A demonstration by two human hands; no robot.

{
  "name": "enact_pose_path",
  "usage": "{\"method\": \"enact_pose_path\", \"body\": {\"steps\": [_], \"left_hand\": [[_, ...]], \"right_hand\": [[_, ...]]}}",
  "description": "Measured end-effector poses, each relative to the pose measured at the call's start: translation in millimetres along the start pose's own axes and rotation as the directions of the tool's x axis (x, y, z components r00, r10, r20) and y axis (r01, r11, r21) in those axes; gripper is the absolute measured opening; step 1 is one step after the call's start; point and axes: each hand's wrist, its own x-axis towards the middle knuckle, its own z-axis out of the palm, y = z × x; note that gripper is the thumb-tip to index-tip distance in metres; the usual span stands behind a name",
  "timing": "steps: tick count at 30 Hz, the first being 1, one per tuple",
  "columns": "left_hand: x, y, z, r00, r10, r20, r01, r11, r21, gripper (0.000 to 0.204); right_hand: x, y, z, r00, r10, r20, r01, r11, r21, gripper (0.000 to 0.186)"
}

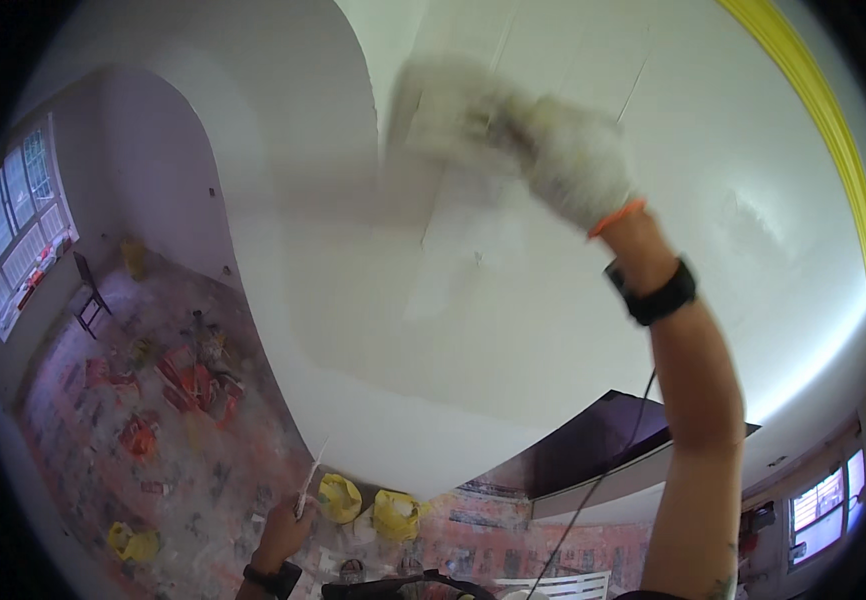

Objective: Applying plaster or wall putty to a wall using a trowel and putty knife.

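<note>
High on the white wall (353, 320), my right hand (583, 165) wears a whitish work glove with an orange cuff. Its fingers are wrapped round the handle of a wide trowel (443, 112), whose flat blade is smeared by motion close to the wall surface. A paler patch (453, 240) and thin seam lines show on the wall just below it. Down at the lower left, my bare left hand (285, 530) grips a thin, pale flat-bladed tool (307, 485), seen nearly edge-on and pointing upward. What kind of blade it is cannot be made out.
Yellow bags (338, 497) stand at the wall's foot. Red and orange sacks (193, 385) litter the stained floor, with a dark chair (91, 297) by the left window. A dark glossy panel (593, 440) juts out at lower right. A cable (603, 470) hangs beside my right arm.
</note>
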Motion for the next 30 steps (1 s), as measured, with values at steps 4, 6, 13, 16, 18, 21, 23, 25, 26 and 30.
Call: {"method": "enact_pose_path", "body": {"steps": [4,6,13,16,18,21,23,25,26,30], "left_hand": [[-5.3,24.9,3.3,0.997,-0.043,0.071,0.044,0.999,-0.012,0.024],[-13.9,37.7,0.3,0.991,-0.086,0.106,0.09,0.995,-0.033,0.027],[-33.5,32.2,1.0,0.978,-0.085,0.189,0.096,0.994,-0.049,0.039],[-38.5,40.8,-4.1,0.993,0.028,0.116,-0.017,0.995,-0.095,0.041],[-32.0,71.7,-10.3,0.967,0.253,-0.003,-0.245,0.933,-0.264,0.038],[-16.4,91.1,-16.6,0.936,0.214,0.279,-0.088,0.91,-0.405,0.035],[-1.4,121.9,-19.1,0.903,0.22,0.369,-0.069,0.922,-0.381,0.035],[4.8,153.5,-27.8,0.874,0.208,0.439,-0.05,0.938,-0.344,0.036],[7.8,171.8,-31.9,0.85,0.169,0.499,-0.017,0.955,-0.295,0.034],[9.8,197.3,-44.5,0.784,0.205,0.586,-0.008,0.947,-0.322,0.035]], "right_hand": [[-78.8,-63.5,49.2,0.974,0.117,0.194,-0.109,0.993,-0.049,0.032],[-116.8,-89.5,75.7,0.982,0.11,0.154,-0.114,0.993,0.014,0.03],[-194.5,-145.5,119.3,0.808,0.186,0.559,-0.251,0.967,0.041,0.029],[-193.1,-152.3,96.3,0.661,0.43,0.615,-0.718,0.6,0.352,0.03],[-187.5,-132.8,70.2,0.627,0.438,0.644,-0.776,0.284,0.563,0.031],[-192.8,-117.6,42.4,0.649,0.396,0.649,-0.513,-0.402,0.758,0.035],[-202.8,-117.2,39.6,0.726,0.491,0.482,-0.114,-0.605,0.788,0.045],[-210.5,-120.3,24.1,0.769,0.348,0.536,-0.137,-0.729,0.671,0.044],[-214.1,-125.0,12.9,0.787,0.275,0.552,-0.149,-0.785,0.602,0.044],[-221.2,-135.9,8.0,0.749,-0.075,0.659,-0.63,-0.389,0.672,0.04]]}}
